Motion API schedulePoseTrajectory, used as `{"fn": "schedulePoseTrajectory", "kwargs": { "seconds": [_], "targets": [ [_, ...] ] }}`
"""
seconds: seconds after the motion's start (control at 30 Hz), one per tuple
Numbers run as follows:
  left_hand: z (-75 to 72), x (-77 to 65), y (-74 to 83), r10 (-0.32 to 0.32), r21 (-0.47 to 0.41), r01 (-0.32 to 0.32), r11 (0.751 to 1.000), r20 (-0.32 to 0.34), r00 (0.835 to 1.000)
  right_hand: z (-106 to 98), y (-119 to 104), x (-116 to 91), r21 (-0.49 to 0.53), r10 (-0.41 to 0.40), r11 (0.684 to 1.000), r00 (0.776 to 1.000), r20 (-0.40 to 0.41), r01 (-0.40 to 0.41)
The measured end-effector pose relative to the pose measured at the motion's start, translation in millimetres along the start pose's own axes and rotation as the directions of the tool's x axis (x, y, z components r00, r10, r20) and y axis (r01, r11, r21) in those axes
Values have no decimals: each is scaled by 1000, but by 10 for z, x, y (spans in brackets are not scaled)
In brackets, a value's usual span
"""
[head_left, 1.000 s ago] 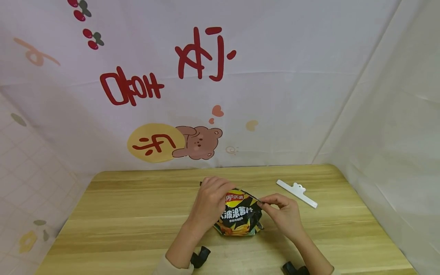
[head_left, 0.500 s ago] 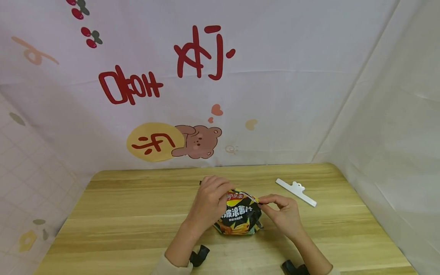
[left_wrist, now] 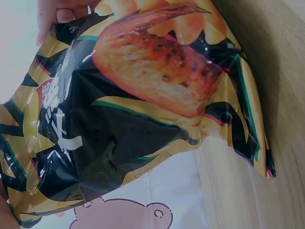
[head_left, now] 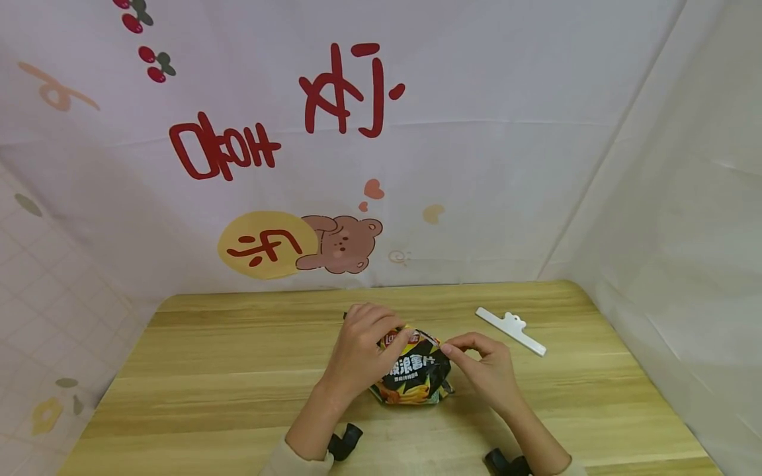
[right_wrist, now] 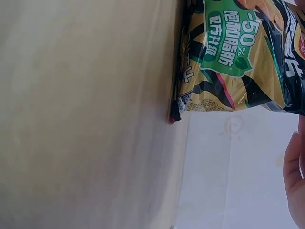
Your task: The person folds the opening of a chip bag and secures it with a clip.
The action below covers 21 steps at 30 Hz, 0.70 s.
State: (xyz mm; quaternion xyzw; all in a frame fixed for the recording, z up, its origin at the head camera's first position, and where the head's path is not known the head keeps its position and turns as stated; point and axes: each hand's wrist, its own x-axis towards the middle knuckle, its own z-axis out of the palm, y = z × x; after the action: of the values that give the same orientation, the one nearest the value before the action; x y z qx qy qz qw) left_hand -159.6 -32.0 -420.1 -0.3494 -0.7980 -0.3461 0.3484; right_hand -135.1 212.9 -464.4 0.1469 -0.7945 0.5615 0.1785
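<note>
A black and gold bag of potato chips [head_left: 415, 380] stands on the table between both hands, its printed front facing me. My left hand [head_left: 362, 349] grips the top edge on the left, with the thumb over the front. At the top right corner my right hand [head_left: 485, 367] pinches the folded edge between thumb and forefinger. The left wrist view shows the creased chip bag [left_wrist: 138, 109] up close, fingers at its top left. In the right wrist view the lower part of the bag [right_wrist: 228, 57] sits at the tabletop.
A long white sealing clip [head_left: 510, 330] lies on the wooden table [head_left: 226, 370], behind and right of the bag. Black pieces [head_left: 345, 441] show at both wrists. Behind the table hangs a white printed cloth [head_left: 476, 165].
The bag's top edge has folded over toward me, covering part of the red logo. My left thumb has come down onto the front. My right hand has shifted slightly left.
</note>
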Motion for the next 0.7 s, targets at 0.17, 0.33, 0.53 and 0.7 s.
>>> {"fn": "schedulePoseTrajectory", "kwargs": {
  "seconds": [0.17,0.33,0.53,0.7],
  "targets": [
    [7,-5,-3,-1,23,1,1000,0,1000,27,4,0,-25,-1,1000,1000,-10,1],
    [-5,-8,0,-18,33,17,999,20,1000,33,35,12,-31,-41,999,999,22,42],
    [-15,-7,5,-32,35,30,999,32,999,30,68,26,-14,-75,997,995,71,76],
    [-9,-8,5,-41,25,40,999,35,999,32,87,31,-16,-91,996,992,84,93]
  ]
}}
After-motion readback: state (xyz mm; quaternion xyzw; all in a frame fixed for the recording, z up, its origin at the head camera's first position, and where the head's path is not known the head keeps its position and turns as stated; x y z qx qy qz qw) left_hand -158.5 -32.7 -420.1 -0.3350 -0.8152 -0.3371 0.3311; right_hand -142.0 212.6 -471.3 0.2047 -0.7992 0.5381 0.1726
